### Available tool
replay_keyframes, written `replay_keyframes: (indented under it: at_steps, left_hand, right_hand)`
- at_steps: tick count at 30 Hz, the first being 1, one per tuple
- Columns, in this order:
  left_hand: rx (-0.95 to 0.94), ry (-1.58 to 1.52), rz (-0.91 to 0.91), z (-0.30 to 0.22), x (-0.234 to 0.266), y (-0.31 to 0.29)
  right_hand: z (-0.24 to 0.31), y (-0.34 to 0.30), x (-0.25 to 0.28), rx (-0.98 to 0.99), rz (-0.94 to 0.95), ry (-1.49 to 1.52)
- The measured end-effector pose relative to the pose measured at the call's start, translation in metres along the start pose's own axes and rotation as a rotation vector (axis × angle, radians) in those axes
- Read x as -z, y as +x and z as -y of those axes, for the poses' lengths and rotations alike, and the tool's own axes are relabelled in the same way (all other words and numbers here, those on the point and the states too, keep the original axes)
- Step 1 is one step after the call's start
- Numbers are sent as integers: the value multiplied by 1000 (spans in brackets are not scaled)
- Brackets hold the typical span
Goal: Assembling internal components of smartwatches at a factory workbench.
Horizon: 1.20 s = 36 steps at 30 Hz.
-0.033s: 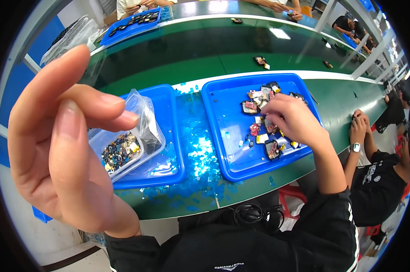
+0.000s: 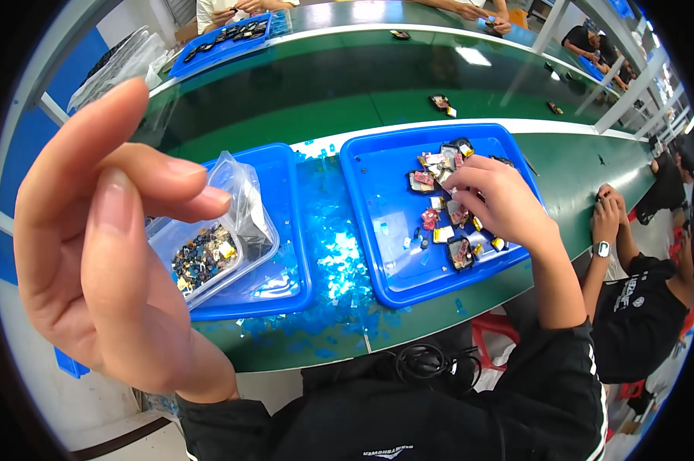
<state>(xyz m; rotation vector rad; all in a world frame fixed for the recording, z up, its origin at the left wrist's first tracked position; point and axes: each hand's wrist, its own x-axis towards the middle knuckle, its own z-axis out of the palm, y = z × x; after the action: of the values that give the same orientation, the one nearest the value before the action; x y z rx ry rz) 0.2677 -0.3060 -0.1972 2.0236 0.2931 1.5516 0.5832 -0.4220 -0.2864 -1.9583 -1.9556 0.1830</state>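
Red, white, black parts (image 2: 422, 181), jumbled; left fingers (image 2: 182, 172) apart; right fingers (image 2: 473, 180): cannot tell if closed.

left hand (image 2: 105, 246) hides left end of clear box (image 2: 231, 276) | right hand (image 2: 496, 201) partly covers device pieces (image 2: 422, 181) | scraps (image 2: 197, 260) too small to identify

Wearer's black shirt (image 2: 454, 415) has one short line of white caps (image 2: 389, 448) at the pic's bottom edge, upside down in this view, w/ a small pointed white logo (image 2: 397, 454) just below. Co-worker's black shirt (image 2: 631, 346), far R, bears bigger white letters (image 2: 629, 290), tilted, plus a small round white emblem (image 2: 637, 303) nr them. Co-worker's watch (image 2: 602, 250): pale face, too small to read.
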Motion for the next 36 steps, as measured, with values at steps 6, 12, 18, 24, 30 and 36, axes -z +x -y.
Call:
replay_keyframes:
  at_steps: [6, 12, 18, 24, 30, 36]
  left_hand:
    - [21, 57, -17, -3, -6, 1]
    - [170, 81, 191, 3, -37, 2]
    - [364, 28, 614, 46, -85, -41]
    - [838, -512, 650, 49, -105, -71]
    - [1011, -785, 307, 58, -100, -97]
    - [947, -708, 217, 44, -100, -102]
  right_hand:
    - [-2, 2, -24, 226, 100, 131]
    - [-2, -11, -18, -193, -64, 650]
    - [19, -24, -19, -291, -70, 1283]
    - [49, -25, -21, -218, 62, 1336]
    - [61, -20, -38, -285, -107, 1323]
    - [78, -19, -37, -276, -215, 1060]
